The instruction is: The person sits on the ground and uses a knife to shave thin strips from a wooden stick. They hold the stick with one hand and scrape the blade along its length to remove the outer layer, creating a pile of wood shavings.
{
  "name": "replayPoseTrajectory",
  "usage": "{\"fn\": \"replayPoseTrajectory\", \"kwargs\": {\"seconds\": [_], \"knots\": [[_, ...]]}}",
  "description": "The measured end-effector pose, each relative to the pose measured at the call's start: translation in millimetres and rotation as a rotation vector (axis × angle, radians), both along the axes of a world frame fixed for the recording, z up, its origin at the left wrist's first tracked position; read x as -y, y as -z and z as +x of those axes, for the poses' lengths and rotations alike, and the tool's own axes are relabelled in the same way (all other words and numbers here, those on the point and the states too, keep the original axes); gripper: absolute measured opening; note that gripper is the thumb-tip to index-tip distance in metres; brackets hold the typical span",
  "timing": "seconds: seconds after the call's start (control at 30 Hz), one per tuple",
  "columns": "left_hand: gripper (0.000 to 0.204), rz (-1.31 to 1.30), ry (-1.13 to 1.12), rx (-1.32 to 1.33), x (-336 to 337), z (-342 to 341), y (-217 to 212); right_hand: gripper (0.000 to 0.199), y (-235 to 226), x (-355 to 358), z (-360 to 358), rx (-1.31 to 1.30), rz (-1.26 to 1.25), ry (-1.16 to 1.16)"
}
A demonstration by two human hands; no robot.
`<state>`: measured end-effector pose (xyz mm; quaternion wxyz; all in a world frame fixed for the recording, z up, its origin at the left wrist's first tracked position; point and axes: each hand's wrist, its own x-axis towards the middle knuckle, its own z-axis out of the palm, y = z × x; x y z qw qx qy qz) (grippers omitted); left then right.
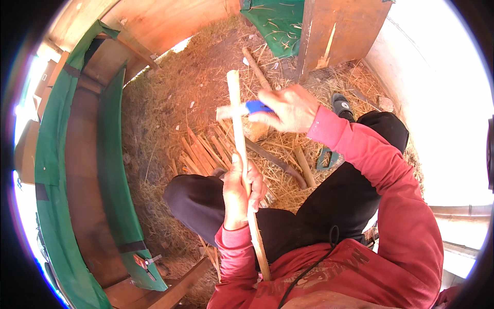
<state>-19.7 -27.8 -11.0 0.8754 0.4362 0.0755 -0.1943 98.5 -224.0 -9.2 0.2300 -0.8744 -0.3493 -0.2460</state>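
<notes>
- Nearest us, our left hand point(242, 193) is closed around the middle of a long pale wooden stick point(242, 154), which runs from our lap up and away.
- A little farther, our right hand point(290, 108) grips a blue-handled knife point(242, 109), its blade lying across the stick near the far end.
- We judge the whittling well under way: the stick looks pale and pared along its length, and only the far tip seems left to trim.
- Beyond our knees, a pile of split sticks point(203, 154) lies on the straw-covered ground point(164, 103).
- Farthest off stands a wooden post point(334, 31); a green-lined plank wall point(110, 154) curves along the left.
</notes>
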Motion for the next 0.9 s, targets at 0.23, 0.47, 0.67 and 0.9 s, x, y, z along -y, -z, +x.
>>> {"fn": "replayPoseTrajectory", "kwargs": {"seconds": [0.23, 0.47, 0.67, 0.9], "knots": [[0.052, 0.159, 0.095, 0.100, 2.6, -3.5, -0.3, 0.040, -8.3, 5.7, 7.4, 0.138, 0.018, 0.245], [0.048, 0.277, 0.041, 0.107, 16.4, 9.8, -2.4, 0.046, 20.0, 9.9, 44.3, 0.130, -0.069, 0.387], [0.048, 0.394, 0.012, 0.081, 12.7, 8.3, 16.3, 0.049, 68.7, -7.1, 48.5, -0.493, 0.420, -0.007], [0.048, -0.023, 0.139, -0.030, 19.1, -9.5, 19.8, 0.052, -5.9, 31.0, 50.8, -1.046, 1.106, -0.242]]}}
